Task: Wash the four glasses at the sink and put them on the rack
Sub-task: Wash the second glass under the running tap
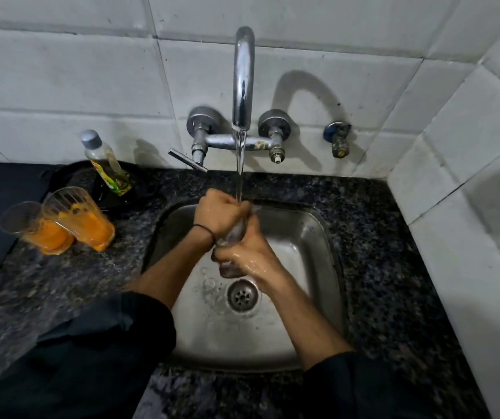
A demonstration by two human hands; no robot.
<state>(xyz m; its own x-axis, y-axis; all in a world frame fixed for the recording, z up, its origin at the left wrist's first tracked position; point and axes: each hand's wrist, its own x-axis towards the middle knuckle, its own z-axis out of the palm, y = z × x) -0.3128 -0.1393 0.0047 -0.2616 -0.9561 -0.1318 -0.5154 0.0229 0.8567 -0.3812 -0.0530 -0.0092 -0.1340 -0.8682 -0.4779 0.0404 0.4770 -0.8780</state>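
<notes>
The glass is held over the sink, tilted with its mouth up under the stream from the tap. The right grip is wrapped wet round its lower body, and the left grip is curled tight at the rim. Whether its fingers reach inside I cannot tell. To rinse well, I judge the right grip should hold firm near the base, since wet glass slips, while the left works round the rim and inner wall. The mouth should stay under the water so the residue flushes out. Two more glasses, both smeared orange, wait on the surface left of the sink, near a soap bottle — keep the elbows clear of them. No rack and no fourth glass are in view.
</notes>
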